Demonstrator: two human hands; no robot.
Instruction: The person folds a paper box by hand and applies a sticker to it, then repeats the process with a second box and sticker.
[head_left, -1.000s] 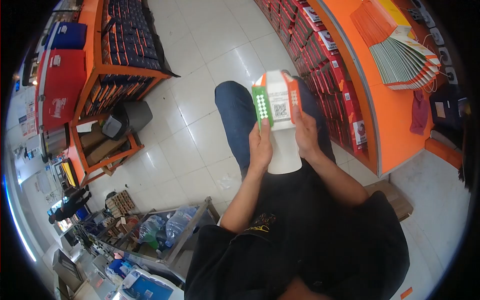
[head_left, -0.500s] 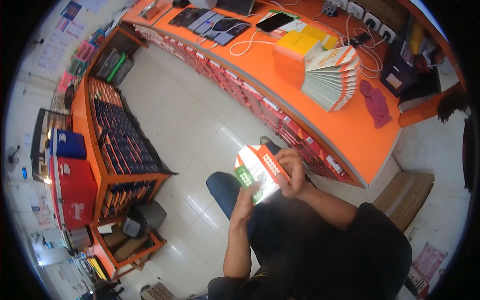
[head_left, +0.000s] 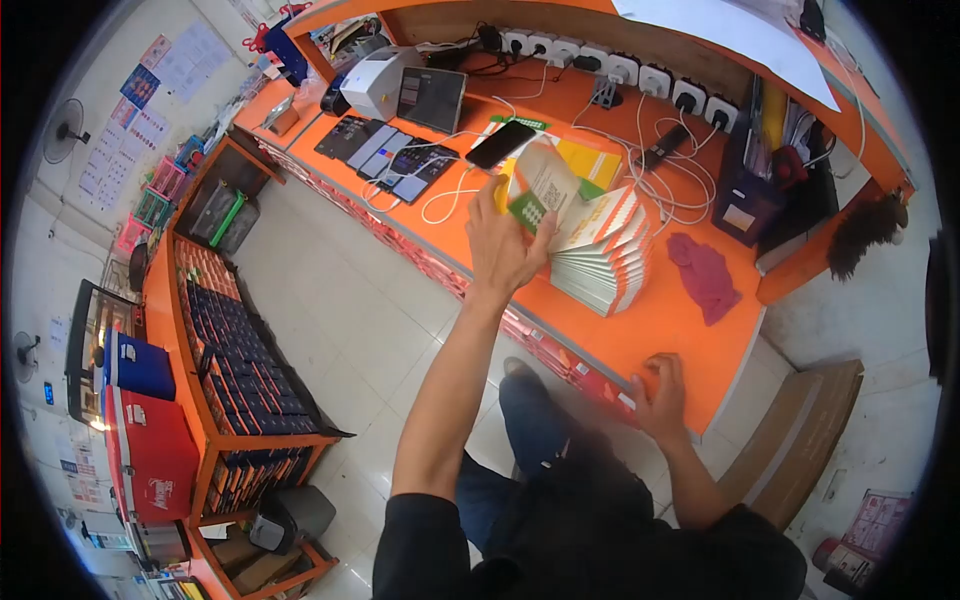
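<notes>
My left hand [head_left: 505, 245] reaches over the counter, its thumb and fingers closed around a printed card packet [head_left: 552, 188]. The packet is white with a green patch and a QR code, and it is tilted. Just beyond and to the right lies a fanned stack of similar orange-edged packets [head_left: 605, 265], partly overlapped by the held one. My right hand [head_left: 660, 395] is at the counter's front edge, holding nothing, with fingers loosely bent and thumb apart. A yellow box behind my left fingers is mostly hidden.
On the orange counter [head_left: 690, 345] lie a black phone [head_left: 500, 145], several tablet-like devices [head_left: 390, 158], a crumpled pink cloth [head_left: 703, 278] and white cables. Plugged sockets [head_left: 655, 80] line the back. A cardboard box [head_left: 800, 430] leans at the right. Shelves of dark boxes [head_left: 245, 330] stand left.
Both hands held the packet over my lap. My right hand has let go and moved right to the counter edge; my left has carried the packet up to the stack. The view has shifted.
</notes>
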